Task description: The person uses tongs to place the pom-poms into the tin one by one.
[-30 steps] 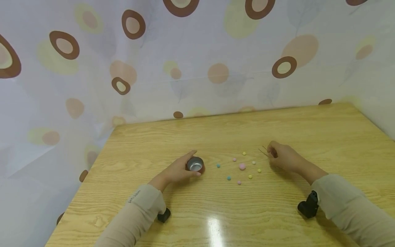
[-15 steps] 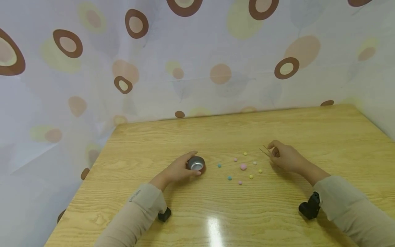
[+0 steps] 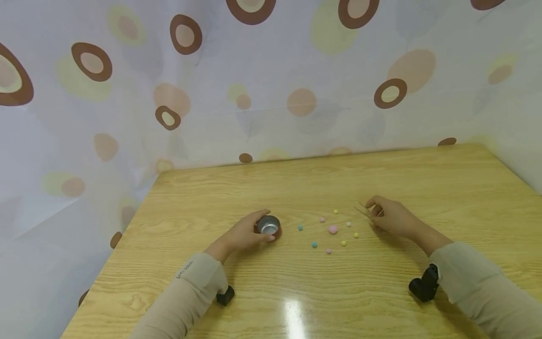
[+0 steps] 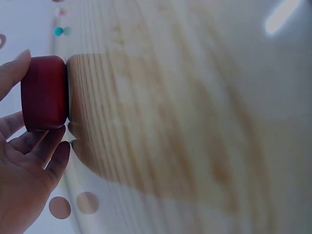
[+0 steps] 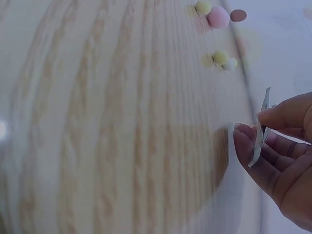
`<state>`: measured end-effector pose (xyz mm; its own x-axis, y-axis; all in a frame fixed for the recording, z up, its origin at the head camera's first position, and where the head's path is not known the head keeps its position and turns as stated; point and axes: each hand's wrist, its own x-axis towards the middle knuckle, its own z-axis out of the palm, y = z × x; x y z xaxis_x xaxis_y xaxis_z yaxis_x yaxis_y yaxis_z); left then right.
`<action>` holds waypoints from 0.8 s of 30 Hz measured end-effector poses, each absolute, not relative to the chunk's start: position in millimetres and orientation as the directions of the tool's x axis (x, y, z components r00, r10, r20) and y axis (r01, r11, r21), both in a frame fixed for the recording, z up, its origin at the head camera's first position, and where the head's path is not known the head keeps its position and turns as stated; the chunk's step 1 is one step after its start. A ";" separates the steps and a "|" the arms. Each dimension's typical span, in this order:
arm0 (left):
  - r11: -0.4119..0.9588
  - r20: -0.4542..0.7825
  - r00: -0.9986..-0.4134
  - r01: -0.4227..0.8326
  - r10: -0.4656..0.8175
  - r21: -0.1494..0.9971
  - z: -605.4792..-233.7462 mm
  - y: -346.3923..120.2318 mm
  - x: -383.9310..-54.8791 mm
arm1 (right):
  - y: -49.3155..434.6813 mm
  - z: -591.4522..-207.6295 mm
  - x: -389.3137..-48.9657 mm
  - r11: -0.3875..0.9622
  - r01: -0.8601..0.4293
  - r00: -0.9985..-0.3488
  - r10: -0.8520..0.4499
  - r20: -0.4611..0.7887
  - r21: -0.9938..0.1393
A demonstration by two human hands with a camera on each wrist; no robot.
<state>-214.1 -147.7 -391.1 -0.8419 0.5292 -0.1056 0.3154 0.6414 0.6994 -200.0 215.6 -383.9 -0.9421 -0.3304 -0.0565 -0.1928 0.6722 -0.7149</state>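
Head view: left hand grips a red metal cup on the desk, nearer its left edge; right hand pinches tweezers; loose balls between, being round, could roll toward the far edge if nipped off-centre.

The yellow, wood-grained worktop is glossy, the round red cup smooth outside and shiny metal inside, the patterned white sheet beyond the worktop's far edge matt and creased.
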 end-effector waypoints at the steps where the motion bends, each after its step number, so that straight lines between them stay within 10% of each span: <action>1: 0.638 -0.103 -0.841 0.317 0.531 0.702 -391.2 -147.8 -213.8 | 215.6 -384.5 -199.9 0.670 -0.195 -0.941 -0.333 -0.055 -0.716; 24: 0.635 -0.109 -0.846 0.300 0.521 0.712 -395.0 -148.8 -215.3 | 216.4 -389.8 -199.6 0.676 -0.237 -0.929 -0.367 -0.040 -0.697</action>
